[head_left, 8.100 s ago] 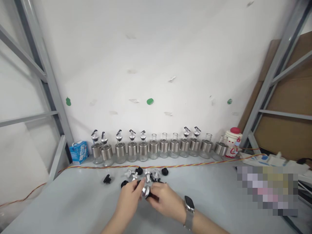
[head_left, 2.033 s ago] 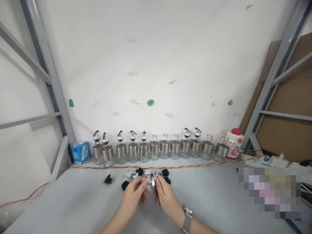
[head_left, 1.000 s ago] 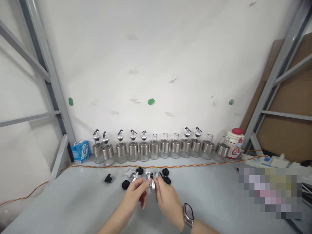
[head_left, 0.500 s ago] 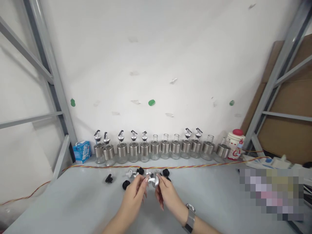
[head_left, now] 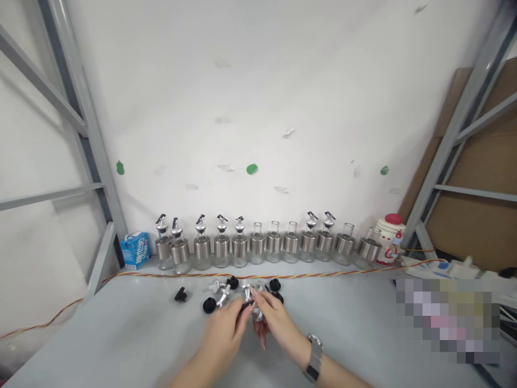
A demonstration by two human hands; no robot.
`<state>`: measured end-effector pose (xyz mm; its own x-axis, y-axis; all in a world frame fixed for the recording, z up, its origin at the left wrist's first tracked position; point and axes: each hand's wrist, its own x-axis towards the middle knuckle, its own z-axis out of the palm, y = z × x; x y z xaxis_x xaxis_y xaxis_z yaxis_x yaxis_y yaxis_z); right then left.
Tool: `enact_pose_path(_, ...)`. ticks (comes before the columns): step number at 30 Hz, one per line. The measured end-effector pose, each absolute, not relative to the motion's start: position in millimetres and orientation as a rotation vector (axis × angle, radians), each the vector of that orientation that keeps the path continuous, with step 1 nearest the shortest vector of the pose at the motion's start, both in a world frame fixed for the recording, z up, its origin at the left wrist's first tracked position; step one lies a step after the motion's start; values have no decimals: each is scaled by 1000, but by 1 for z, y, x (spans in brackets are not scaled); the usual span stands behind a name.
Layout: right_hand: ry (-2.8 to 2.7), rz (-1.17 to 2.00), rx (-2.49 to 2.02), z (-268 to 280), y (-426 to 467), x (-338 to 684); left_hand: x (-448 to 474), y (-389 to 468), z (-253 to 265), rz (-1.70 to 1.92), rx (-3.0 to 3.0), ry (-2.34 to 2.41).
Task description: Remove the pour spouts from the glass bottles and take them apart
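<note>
My right hand (head_left: 274, 315) is closed around a silver pourer spout (head_left: 257, 314), its rounded base partly hidden by the fingers. My left hand (head_left: 226, 326) pinches a small dark piece (head_left: 246, 305) up against the spout; its exact shape is mostly covered. Just beyond the hands lie loose silver spout parts (head_left: 223, 296) and black stoppers, among them one black stopper (head_left: 209, 305) left of my left hand and another black stopper (head_left: 275, 284) past my right hand. A separate black piece (head_left: 180, 294) rests further left on the grey table (head_left: 141, 334).
Several glass bottles (head_left: 202, 247) with steel bands line the wall, some topped with spouts, others with bare necks such as one open bottle (head_left: 274, 242). A twisted red-yellow wire (head_left: 323, 274) crosses the table before them. A blue carton (head_left: 136, 251) and a white-red jar (head_left: 390, 240) flank the row.
The spout has turned and dropped slightly in my right hand. My left hand has shifted a little, and a dark piece now shows between its fingers and the spout.
</note>
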<state>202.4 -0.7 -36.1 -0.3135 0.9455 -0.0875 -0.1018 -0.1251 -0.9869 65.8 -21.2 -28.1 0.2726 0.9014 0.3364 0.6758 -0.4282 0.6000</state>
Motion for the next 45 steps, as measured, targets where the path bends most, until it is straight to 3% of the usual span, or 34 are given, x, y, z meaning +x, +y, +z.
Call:
enact_pose_path(16, -1044, 1920, -1092, -30, -7, 199, 67, -20, -38, 920, 2328, 1535)
enact_pose_path(25, -985, 1814, -1014, -34, -9, 196, 81, -25, -44, 1077, 1651, 1228)
enact_pose_path(30, -1035, 1832, -1082, -35, -8, 196, 81, -21, -46, 1131, 1663, 1282)
enact_pose_path(40, -1167, 1570, -1033, -28, -2, 198, 85, -19, -38, 1146, 1460, 1255)
enact_pose_path(45, -1157, 1566, -1028, -25, -3, 200, 81, -20, -35, 1096, 1651, 1269)
